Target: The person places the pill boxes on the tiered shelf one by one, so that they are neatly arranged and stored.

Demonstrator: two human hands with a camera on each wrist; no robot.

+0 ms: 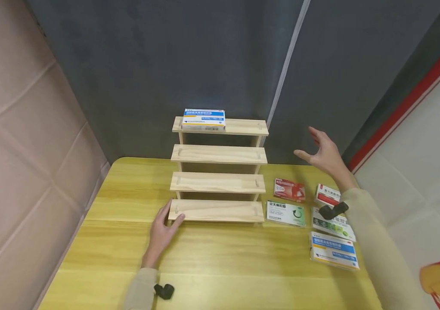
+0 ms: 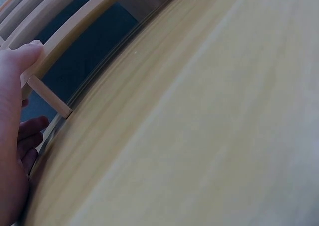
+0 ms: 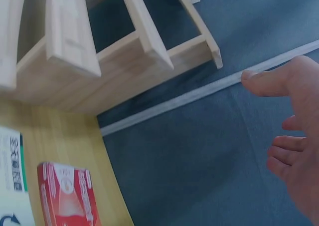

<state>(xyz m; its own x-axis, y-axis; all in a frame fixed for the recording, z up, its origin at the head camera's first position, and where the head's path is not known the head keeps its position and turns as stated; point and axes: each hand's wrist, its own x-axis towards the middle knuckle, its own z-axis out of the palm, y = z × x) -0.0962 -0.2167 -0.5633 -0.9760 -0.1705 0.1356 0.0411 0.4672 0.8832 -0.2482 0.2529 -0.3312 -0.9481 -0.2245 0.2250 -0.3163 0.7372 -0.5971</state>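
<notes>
A four-step wooden display rack (image 1: 218, 183) stands on the table. My left hand (image 1: 162, 234) grips the left end of its lowest step, the thumb (image 2: 29, 55) over the board and the other fingers (image 2: 32, 136) down beside the leg. A white, blue and yellow medicine box (image 1: 203, 119) lies at the left of the top step. To the right of the rack, my right hand (image 1: 323, 156) is raised, thumb and fingers spread apart with nothing between them. The right wrist view shows the same hand (image 3: 294, 131) in front of the dark backdrop, apart from the rack.
Right of the rack lie a red medicine box (image 1: 289, 190) and a white-green one (image 1: 286, 213). Farther right are a red-white box (image 1: 327, 195), another green-white box (image 1: 334, 224) and a blue-white box (image 1: 334, 251), under or near my right forearm. A dark curtain (image 1: 165, 64) hangs behind the table (image 1: 220, 262).
</notes>
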